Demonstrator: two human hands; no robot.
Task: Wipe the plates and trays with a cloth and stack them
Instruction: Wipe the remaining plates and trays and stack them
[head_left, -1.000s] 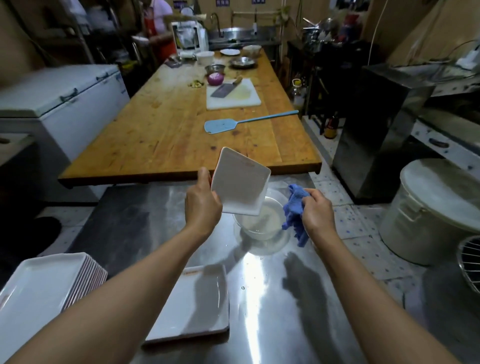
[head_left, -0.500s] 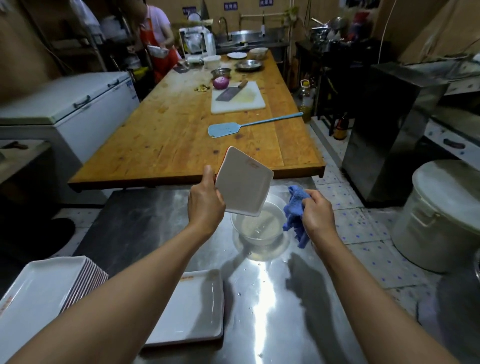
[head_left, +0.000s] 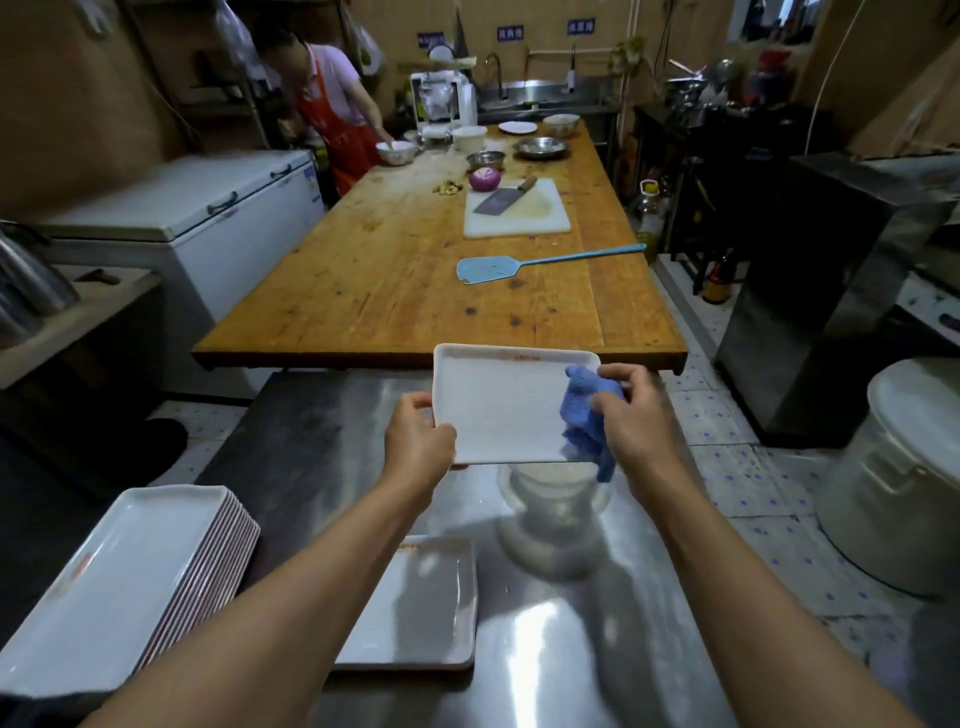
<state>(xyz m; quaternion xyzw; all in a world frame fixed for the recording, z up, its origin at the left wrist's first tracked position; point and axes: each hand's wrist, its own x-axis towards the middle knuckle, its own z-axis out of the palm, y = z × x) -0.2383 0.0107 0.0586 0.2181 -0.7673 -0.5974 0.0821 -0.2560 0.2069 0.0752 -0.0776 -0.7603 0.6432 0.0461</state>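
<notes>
Held above a steel tabletop (head_left: 571, 665), white rectangular tray (head_left: 501, 408) pinched by left hand (head_left: 418, 441); right hand (head_left: 631, 415) clutching blue cloth (head_left: 584, 415) could knock it loose

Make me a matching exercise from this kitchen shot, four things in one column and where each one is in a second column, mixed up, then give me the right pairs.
Things
1. blue crumpled cloth
2. white rectangular tray, held up
3. tall stack of white rectangular trays
4. light blue fly swatter

Places
A. lying on the long wooden table
B. gripped at its left edge by the left hand
C. at the near left, by the edge of the steel counter
D. bunched in the right hand, against the held tray's right side

Pairs: 1-D, 2-B, 3-C, 4-A
</notes>
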